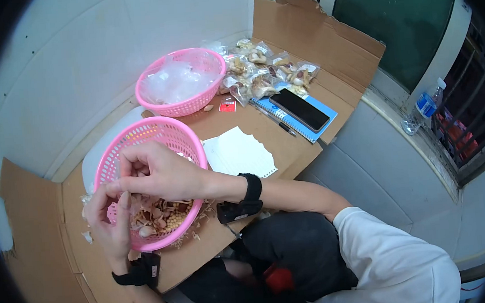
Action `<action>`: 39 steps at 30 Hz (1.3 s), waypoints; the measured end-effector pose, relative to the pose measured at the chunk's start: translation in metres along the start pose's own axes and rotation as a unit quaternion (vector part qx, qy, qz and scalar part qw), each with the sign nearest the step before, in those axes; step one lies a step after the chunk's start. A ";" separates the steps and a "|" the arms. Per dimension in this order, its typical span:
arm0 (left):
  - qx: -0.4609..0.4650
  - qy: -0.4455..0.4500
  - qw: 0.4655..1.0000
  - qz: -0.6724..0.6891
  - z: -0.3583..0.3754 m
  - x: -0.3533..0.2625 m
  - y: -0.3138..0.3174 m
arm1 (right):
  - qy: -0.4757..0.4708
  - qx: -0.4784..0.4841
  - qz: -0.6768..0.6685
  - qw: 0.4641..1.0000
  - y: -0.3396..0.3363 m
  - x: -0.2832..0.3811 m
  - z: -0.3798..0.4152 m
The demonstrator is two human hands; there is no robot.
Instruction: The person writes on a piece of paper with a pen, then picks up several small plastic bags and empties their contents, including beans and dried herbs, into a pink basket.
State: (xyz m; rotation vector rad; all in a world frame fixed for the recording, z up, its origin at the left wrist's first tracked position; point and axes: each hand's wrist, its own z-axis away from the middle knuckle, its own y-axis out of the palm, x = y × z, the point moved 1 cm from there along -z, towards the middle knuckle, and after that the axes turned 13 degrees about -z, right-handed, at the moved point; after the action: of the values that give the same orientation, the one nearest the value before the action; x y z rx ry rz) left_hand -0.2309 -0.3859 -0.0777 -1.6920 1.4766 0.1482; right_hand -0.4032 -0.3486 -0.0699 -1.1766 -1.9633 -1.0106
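Both hands meet above the near pink basket (199, 149), fingertips close together. My left hand (111, 219) is on the basket's left side with thumb and fingers pinched. My right hand (161, 172) reaches across the basket, its fingers curled in a pinch against the left fingertips. What lies between the fingers is too small and hidden to make out. Below them, the basket holds a mix of dried brown pieces (155, 218), pale round beans (177, 220) and a whitish lump (146, 231). My right hand and forearm cover part of the basket.
Behind stands a second pink basket (185, 109) with clear plastic bags (177, 80). Several filled packets (263, 84) lie beside it. A phone (302, 110) rests on a blue notebook (325, 113), near a pen (277, 120) and torn paper (240, 154). A water bottle (424, 106) stands on the sill.
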 end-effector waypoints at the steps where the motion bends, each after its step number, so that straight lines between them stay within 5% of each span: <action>1: 0.009 -0.011 0.999 0.034 0.001 -0.001 0.000 | -0.018 0.008 -0.001 1.000 -0.001 -0.001 0.001; 8: 0.029 0.009 0.998 0.063 -0.002 0.004 -0.002 | -0.037 -0.018 -0.026 0.999 -0.001 -0.006 0.004; 11: -0.003 -0.061 0.995 0.074 0.000 0.013 -0.009 | -0.078 -0.044 0.147 0.985 -0.001 0.004 0.007; 13: -0.035 -0.059 0.996 0.051 0.000 0.015 -0.008 | -0.134 -0.037 0.364 0.921 -0.004 0.016 0.008; 16: -0.108 0.021 0.992 -0.058 -0.003 0.006 -0.004 | -0.149 -0.053 0.457 0.875 -0.002 0.029 0.007; 18: -0.106 0.108 0.981 -0.124 -0.005 -0.006 -0.004 | -0.138 -0.060 0.454 0.878 0.002 0.030 0.007; 22: -0.094 0.119 0.974 -0.167 -0.001 -0.010 -0.007 | -0.078 -0.075 0.405 0.908 -0.008 0.026 0.005; 25: -0.029 0.064 0.981 -0.181 -0.001 -0.010 -0.004 | -0.118 -0.102 0.382 0.911 -0.015 0.022 0.000; 29: -0.136 -0.029 0.986 -0.097 -0.012 0.003 -0.001 | -0.125 -0.119 0.309 0.935 -0.012 0.030 0.002; 31: -0.191 -0.064 0.973 -0.115 -0.013 0.006 -0.002 | -0.094 -0.124 0.095 0.983 -0.007 0.029 0.002; 34: -0.109 -0.113 0.986 -0.047 -0.009 0.020 -0.006 | -0.064 -0.078 -0.018 0.995 -0.005 0.019 0.000; 39: -0.165 -0.103 0.977 0.087 -0.012 0.035 -0.014 | -0.020 0.004 0.056 0.998 -0.021 0.006 0.004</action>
State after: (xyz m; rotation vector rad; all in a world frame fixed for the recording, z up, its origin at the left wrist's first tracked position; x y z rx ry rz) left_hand -0.2139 -0.4212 -0.0844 -1.7393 1.4991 0.6757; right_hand -0.4252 -0.3495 -0.0728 -1.2967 -1.9064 -0.9272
